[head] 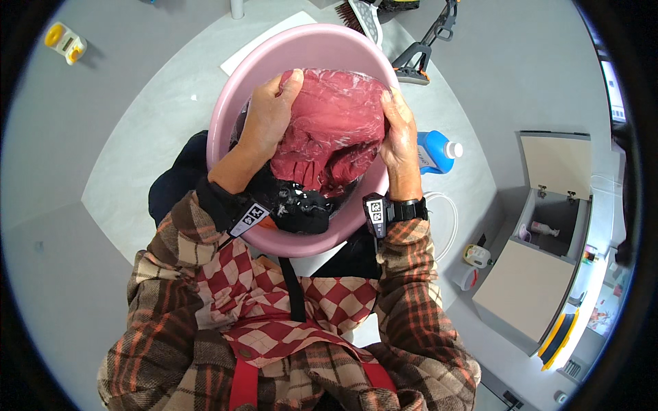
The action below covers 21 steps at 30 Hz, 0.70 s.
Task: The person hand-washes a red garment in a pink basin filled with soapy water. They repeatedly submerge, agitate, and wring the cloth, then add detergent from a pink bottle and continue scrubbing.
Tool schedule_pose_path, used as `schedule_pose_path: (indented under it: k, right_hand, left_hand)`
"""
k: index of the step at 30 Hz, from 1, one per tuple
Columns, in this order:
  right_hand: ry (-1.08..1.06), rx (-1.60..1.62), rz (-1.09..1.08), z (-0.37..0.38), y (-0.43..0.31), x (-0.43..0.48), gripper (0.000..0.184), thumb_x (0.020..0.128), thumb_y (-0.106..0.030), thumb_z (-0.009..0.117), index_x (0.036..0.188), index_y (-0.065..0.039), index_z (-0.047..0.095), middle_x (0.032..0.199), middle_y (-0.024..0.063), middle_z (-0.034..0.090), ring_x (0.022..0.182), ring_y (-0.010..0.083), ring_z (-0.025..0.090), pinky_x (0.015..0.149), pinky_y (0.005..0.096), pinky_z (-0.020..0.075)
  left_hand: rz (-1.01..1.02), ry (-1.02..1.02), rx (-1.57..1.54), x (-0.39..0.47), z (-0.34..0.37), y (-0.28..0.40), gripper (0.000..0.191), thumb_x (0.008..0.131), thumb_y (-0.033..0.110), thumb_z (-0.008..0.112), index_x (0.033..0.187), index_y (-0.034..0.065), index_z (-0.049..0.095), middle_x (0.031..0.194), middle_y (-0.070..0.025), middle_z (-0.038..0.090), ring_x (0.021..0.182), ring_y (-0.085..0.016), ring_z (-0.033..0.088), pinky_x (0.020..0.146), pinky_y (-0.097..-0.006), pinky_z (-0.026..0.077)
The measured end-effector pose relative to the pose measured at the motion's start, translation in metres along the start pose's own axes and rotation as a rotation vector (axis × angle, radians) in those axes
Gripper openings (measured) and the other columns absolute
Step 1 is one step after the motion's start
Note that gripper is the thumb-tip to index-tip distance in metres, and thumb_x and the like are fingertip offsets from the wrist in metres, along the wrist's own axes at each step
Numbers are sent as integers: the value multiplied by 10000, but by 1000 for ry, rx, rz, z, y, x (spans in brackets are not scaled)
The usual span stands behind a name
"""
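Observation:
A wet red cloth garment (334, 118), streaked with suds, is stretched between my hands over a pink plastic basin (313, 246). My left hand (270, 115) grips its upper left edge, thumb on top. At the garment's right edge my right hand (401, 126) has hold of it, the fingers partly hidden behind the fabric. Dark wet fabric (303, 213) lies in the basin below, with foam on it. A small orange patch (267, 223) shows near the basin's front left wall.
A blue detergent bottle (437, 151) with a white cap stands right of the basin, near a looped white hose (455, 221). Beyond lie a brush (365, 20) and a floor squeegee (414, 67). A cabinet (524, 290) with an open door (558, 162) stands at right.

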State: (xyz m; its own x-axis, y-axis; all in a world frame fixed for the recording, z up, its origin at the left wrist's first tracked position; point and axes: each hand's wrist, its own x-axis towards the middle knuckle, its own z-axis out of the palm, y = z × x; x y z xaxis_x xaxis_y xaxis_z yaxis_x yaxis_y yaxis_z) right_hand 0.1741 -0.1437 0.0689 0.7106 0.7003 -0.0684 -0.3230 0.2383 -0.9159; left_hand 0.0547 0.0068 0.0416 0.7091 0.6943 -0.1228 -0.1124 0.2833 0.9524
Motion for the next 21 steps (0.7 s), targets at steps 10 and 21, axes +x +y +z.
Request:
schedule_pose_path:
  k: [10,21]
  right_hand:
    - [-53,-91,91,4,-6,-3,286,848,-170,592,1059,21,566,994,78,608,876,130,565,799,280,450]
    - [-14,-189,1,-16,-10,-6,225,873,-210,565,959,-3,587,904,24,601,797,87,542,732,240,438]
  left_hand:
    - [-54,-140,-101,4,-9,17,368,864,206,560,1131,-44,516,1035,-75,578,922,-121,529,822,-245,415]
    - [144,-366,390,1,-14,23,507,749,133,686,1207,19,502,1150,-132,554,1018,-169,541,905,-272,410]
